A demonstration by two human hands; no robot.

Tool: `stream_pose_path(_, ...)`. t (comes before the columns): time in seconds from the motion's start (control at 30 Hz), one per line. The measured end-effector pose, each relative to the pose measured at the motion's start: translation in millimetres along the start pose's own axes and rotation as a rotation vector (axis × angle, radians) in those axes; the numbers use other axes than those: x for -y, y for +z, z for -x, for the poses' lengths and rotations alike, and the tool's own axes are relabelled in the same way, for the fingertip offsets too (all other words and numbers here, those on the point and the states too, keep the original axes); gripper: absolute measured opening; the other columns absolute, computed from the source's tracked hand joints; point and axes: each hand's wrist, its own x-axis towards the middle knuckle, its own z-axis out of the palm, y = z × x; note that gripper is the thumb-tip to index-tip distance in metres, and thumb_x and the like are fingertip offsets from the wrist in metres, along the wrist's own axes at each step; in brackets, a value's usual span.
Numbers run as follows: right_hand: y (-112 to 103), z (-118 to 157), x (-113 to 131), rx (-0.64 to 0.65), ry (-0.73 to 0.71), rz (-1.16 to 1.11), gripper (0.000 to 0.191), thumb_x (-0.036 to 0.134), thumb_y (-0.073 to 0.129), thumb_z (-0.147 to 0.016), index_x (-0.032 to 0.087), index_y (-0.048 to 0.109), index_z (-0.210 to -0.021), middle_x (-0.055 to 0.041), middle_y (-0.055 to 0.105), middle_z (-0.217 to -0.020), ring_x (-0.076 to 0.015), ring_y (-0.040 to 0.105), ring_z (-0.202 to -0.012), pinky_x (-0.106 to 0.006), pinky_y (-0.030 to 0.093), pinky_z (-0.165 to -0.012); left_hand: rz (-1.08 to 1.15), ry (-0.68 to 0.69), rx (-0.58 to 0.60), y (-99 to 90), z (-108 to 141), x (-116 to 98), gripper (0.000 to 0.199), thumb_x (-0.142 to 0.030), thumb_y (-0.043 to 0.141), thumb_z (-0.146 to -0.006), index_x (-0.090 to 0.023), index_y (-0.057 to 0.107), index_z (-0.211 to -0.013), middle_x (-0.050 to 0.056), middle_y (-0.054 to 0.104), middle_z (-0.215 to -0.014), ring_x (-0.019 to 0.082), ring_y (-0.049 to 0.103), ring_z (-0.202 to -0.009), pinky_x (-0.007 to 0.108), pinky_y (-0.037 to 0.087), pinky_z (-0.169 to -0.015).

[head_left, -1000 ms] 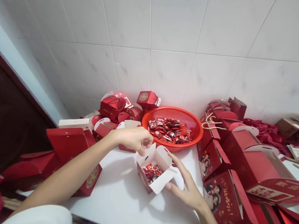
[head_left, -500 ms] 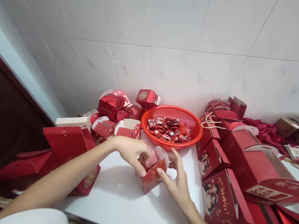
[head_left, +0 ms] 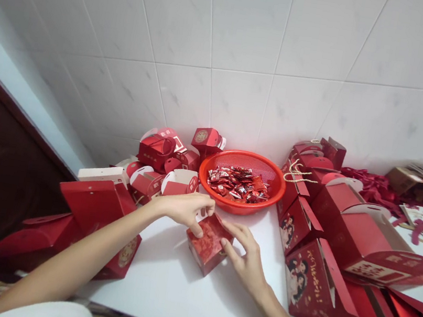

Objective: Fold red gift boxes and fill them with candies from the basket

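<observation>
Box (head_left: 203,250) rests on the white table (head_left: 172,285), in front of the basket (head_left: 210,193), with both hands on it. I have the left hand (head_left: 185,210) over its upper left part, palm down, wrist bent, forearm slanting in from lower left. Fingers half curled, thumb on the top panel; whether these digits pinch anything, I cannot tell. Right hand (head_left: 250,259) comes from lower right, back of hand outward, gripping the box's right edge between thumb and bent fingers.

Box appearance: small, squarish, top panel folded across; a raised edge shows near the right fingertips. Contents hidden from my view. Material: red card, glossy on top with mottled lighter patches, darker down the sides, corners crisp.

Basket: round, orange-red, probably plastic, fine perforated wall, smooth wide rim. Packets (head_left: 237,186) inside are small, shiny and crinkled. Card boxes stand in groups to either side; I note rounded flaps on several and twisted cord (head_left: 296,174) at right. Wall (head_left: 251,26): pale marbled tiles, straight joints.
</observation>
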Motion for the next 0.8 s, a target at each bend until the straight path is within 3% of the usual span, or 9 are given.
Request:
stream_pose_path(0.17,2,5,-2,0.057,-0.011,0.083,0.028,0.038,0.062,-0.094,0.028,0.075,-0.117,-0.0111,0.064,-0.123,-0.0267,0.062,-0.112,-0.042,0.053,-0.095,0.087,0.04,-0.021,8.5,-5,7,0.053,-0.032,0.081,-0.067,-0.02,0.051,-0.11,0.006,0.06,-0.116,0.024,0.058,-0.106,0.029,0.046,-0.084)
stream_pose_path(0.27,1,5,1,0.083,-0.015,0.088,0.03,0.039,0.059,-0.095,0.028,0.073,-0.119,-0.0114,0.062,-0.127,-0.0274,0.06,-0.118,-0.044,0.051,-0.1,0.142,0.167,0.05,9.2,-7,10,0.054,-0.028,0.077,-0.073,-0.023,0.055,-0.122,0.008,0.055,-0.135,0.026,0.053,-0.122,0.032,0.045,-0.093)
stream_pose_path(0.33,-1,3,2,0.072,-0.02,0.079,0.03,0.039,0.058,-0.096,0.028,0.073,-0.119,-0.011,0.061,-0.13,-0.0277,0.059,-0.121,-0.044,0.049,-0.103,0.15,0.218,0.102,9.4,-8,11,0.047,-0.025,0.075,-0.075,-0.025,0.061,-0.12,0.007,0.051,-0.142,0.027,0.05,-0.128,0.032,0.043,-0.097)
stream_pose_path(0.43,-5,1,0,0.009,0.003,0.057,0.033,0.041,0.055,-0.097,0.025,0.069,-0.122,-0.0119,0.063,-0.127,-0.0266,0.061,-0.118,-0.042,0.05,-0.102,0.147,0.216,0.096,10.6,-10,10,0.036,-0.027,0.077,-0.073,-0.023,0.066,-0.106,0.005,0.061,-0.125,0.025,0.056,-0.114,0.03,0.043,-0.093)
stream_pose_path(0.57,-10,1,-7,-0.039,0.18,0.071,0.041,0.049,0.046,-0.098,0.02,0.063,-0.122,-0.0133,0.067,-0.121,-0.0254,0.066,-0.106,-0.039,0.053,-0.093,0.062,0.054,0.071,12.4,-8,2,0.037,-0.041,0.082,-0.065,-0.019,0.059,-0.085,0.0,0.06,-0.09,0.018,0.055,-0.08,0.025,0.04,-0.068)
stream_pose_path(0.8,-6,3,-5,0.175,0.349,0.032,0.048,0.057,0.038,-0.1,0.022,0.063,-0.121,-0.01,0.075,-0.107,-0.0275,0.07,-0.102,-0.041,0.052,-0.092,0.029,-0.164,0.052,17.2,-4,3,0.063,-0.059,0.083,-0.054,-0.02,0.047,-0.089,-0.001,0.055,-0.084,0.018,0.05,-0.074,0.024,0.033,-0.059)
